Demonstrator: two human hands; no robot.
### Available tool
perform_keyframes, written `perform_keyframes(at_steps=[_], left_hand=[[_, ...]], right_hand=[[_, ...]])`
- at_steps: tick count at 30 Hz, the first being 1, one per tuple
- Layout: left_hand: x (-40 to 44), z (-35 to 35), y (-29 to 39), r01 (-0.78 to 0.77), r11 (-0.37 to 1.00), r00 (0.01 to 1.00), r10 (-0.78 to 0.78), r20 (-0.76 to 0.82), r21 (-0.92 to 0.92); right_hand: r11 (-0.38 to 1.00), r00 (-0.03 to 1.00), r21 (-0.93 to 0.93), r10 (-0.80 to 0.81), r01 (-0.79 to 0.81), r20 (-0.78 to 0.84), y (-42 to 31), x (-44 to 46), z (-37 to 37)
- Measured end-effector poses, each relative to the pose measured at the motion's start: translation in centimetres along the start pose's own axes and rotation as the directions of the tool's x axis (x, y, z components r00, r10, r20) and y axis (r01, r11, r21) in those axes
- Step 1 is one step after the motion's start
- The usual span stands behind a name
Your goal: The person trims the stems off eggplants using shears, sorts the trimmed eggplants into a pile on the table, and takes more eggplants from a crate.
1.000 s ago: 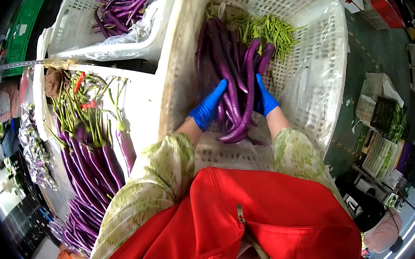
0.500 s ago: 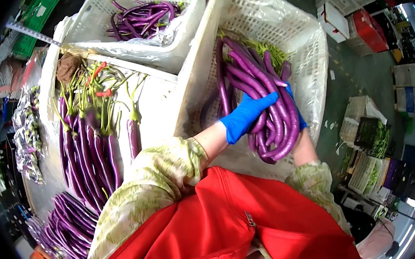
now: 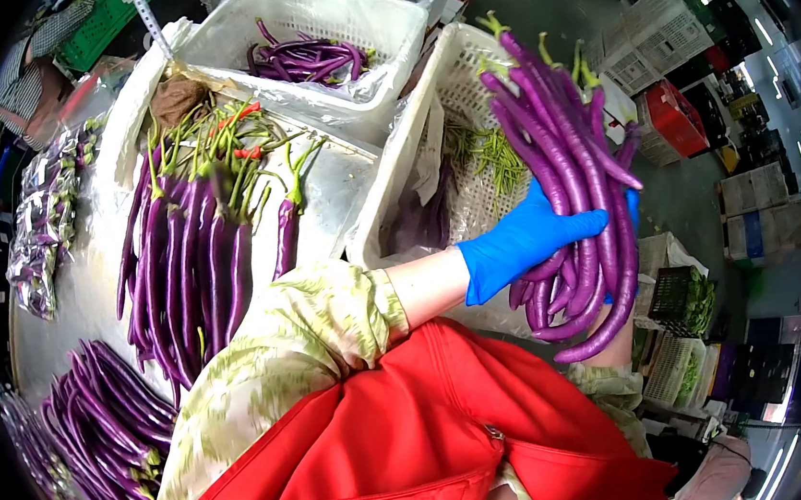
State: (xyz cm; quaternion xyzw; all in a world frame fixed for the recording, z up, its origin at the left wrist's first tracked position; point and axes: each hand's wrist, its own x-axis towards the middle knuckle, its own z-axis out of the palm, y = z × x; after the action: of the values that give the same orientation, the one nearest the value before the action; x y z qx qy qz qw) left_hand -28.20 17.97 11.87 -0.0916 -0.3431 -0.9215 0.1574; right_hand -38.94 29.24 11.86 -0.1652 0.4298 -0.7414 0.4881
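A thick bundle of long purple eggplants (image 3: 572,176) is raised above the right rim of a white plastic crate (image 3: 459,61). My left hand (image 3: 530,242), in a blue glove, is closed round the bundle from the left, thumb across the front. My right hand (image 3: 634,208), also blue-gloved, grips it from the far side and is mostly hidden by the eggplants. In the crate below are thin green beans or stems (image 3: 498,159) and a few darker eggplants (image 3: 421,214) under clear plastic.
A metal table (image 3: 319,200) on the left bears a row of stemmed eggplants (image 3: 181,271), a brown cloth (image 3: 179,100) and plastic-wrapped packs (image 3: 41,227). More eggplants (image 3: 110,432) lie at lower left. Another white crate (image 3: 379,30) holds eggplants behind. A person's striped sleeve (image 3: 13,85) shows upper left.
Both hands have lifted the eggplant bundle up and to the right, out of the crate. More of the crate's contents now shows. My view has shifted somewhat.
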Motion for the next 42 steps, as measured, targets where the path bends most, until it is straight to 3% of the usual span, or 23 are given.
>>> perform_keyframes(at_steps=[6, 7, 8, 11, 13, 15, 16, 17, 18, 19, 21, 23, 24, 26, 28, 30, 32, 34, 36, 37, 40, 41, 42], left_hand=[[-4.6, 1.6, 5.3, -0.199, 0.966, 0.98, 0.191, 0.061, 0.167], [-5.9, 1.6, 6.6, -0.192, 0.933, 0.98, 0.198, 0.011, 0.304], [-7.4, 2.0, 8.8, -0.147, 0.964, 0.989, 0.137, 0.061, 0.223], [-12.4, 1.2, 13.8, -0.113, 0.901, 0.993, 0.121, 0.007, 0.42], [-16.8, 1.2, 17.2, 0.058, 0.827, 0.987, 0.037, -0.156, 0.56], [-21.1, 1.9, 20.0, 0.128, 0.808, 0.963, 0.037, -0.267, 0.575], [-23.2, 2.4, 21.8, 0.29, 0.698, 0.921, -0.016, -0.39, 0.655], [-25.3, 1.6, 22.3, 0.228, 0.741, 0.926, 0.037, -0.376, 0.632], [-27.4, 2.1, 23.7, 0.363, 0.704, 0.874, -0.032, -0.484, 0.61], [-29.4, 1.0, 24.2, 0.346, 0.692, 0.874, 0.008, -0.486, 0.634], [-33.8, -1.2, 26.0, 0.578, 0.587, 0.742, -0.091, -0.664, 0.566], [-37.4, -4.5, 26.4, 0.711, 0.524, 0.626, -0.168, -0.762, 0.468], [-39.6, -7.6, 25.3, 0.679, 0.555, 0.641, -0.129, -0.757, 0.48], [-41.6, -10.0, 24.3, 0.833, 0.436, 0.425, -0.112, -0.898, 0.34], [-42.1, -9.7, 24.9, 0.824, 0.442, 0.43, -0.081, -0.899, 0.354], [-41.6, -9.2, 24.9, 0.863, 0.25, 0.445, 0.031, -0.895, 0.438], [-42.6, -10.9, 24.9, 0.817, 0.036, 0.556, 0.211, -0.804, 0.575], [-41.7, -11.9, 25.3, 0.91, 0.085, 0.338, 0.42, -0.843, 0.407], [-37.2, -11.0, 24.7, 0.743, 0.166, 0.471, 0.559, -0.682, 0.649], [-33.7, -9.4, 23.3, 0.628, 0.318, 0.502, 0.532, -0.682, 0.711], [-29.3, -12.3, 19.9, 0.63, -0.526, 0.776, 0.456, -0.436, 0.571], [-26.7, -11.1, 17.5, 0.787, -0.547, 0.568, 0.461, -0.682, 0.285], [-26.6, -12.2, 16.4, 0.69, -0.683, 0.637, 0.417, -0.648, 0.239]], right_hand=[[0.976, 0.976, -0.096, -0.184, 0.196, 0.119, 0.6, -3.0, 7.1], [0.973, 0.968, -0.09, -0.199, 0.214, 0.156, 1.1, -3.0, 8.8], [0.971, 0.959, -0.083, -0.206, 0.225, 0.195, 2.0, -2.8, 10.6], [0.978, 0.94, -0.05, -0.182, 0.204, 0.288, 5.4, -1.4, 15.3], [0.989, 0.929, -0.018, -0.133, 0.148, 0.346, 8.7, -0.8, 18.2], [0.999, 0.915, 0.029, -0.052, 0.044, 0.4, 13.0, -0.6, 21.0], [0.984, 0.886, 0.124, 0.055, -0.126, 0.46, 15.0, -0.9, 21.7], [0.972, 0.858, 0.119, 0.119, -0.204, 0.5, 16.7, -1.4, 23.4], [0.985, 0.828, 0.055, 0.104, -0.161, 0.551, 19.5, -0.7, 23.8], [0.994, 0.795, -0.004, 0.089, -0.109, 0.6, 22.4, -0.1, 24.1], [0.971, 0.873, -0.084, 0.238, -0.224, 0.425, 27.3, -0.4, 25.7], [0.884, 0.712, -0.228, 0.465, -0.408, 0.527, 30.4, 0.6, 25.7], [0.699, 0.648, -0.387, 0.71, -0.601, 0.276, 31.2, 0.7, 25.7], [0.542, 0.553, -0.428, 0.826, -0.723, 0.11, 32.5, 1.4, 25.8], [0.559, 0.552, -0.508, 0.813, -0.655, 0.182, 33.0, 2.2, 25.6], [0.524, 0.439, -0.403, 0.851, -0.75, 0.289, 34.8, 3.0, 24.6], [0.688, 0.573, -0.287, 0.719, -0.666, 0.393, 37.3, 3.0, 23.6], [0.731, 0.712, -0.581, 0.616, -0.357, 0.338, 35.0, 3.0, 23.2], [0.66, 0.71, -0.708, 0.623, -0.252, 0.328, 36.0, 3.8, 21.9], [0.567, 0.672, -0.801, 0.671, -0.193, 0.313, 35.6, 4.4, 21.8], [0.376, 0.578, -0.9, 0.693, 0.219, 0.43, 33.0, 4.7, 21.9], [0.331, 0.442, -0.798, 0.695, 0.504, 0.568, 32.3, 4.7, 21.4], [0.297, 0.353, -0.691, 0.689, 0.659, 0.633, 30.1, 4.5, 21.3]])
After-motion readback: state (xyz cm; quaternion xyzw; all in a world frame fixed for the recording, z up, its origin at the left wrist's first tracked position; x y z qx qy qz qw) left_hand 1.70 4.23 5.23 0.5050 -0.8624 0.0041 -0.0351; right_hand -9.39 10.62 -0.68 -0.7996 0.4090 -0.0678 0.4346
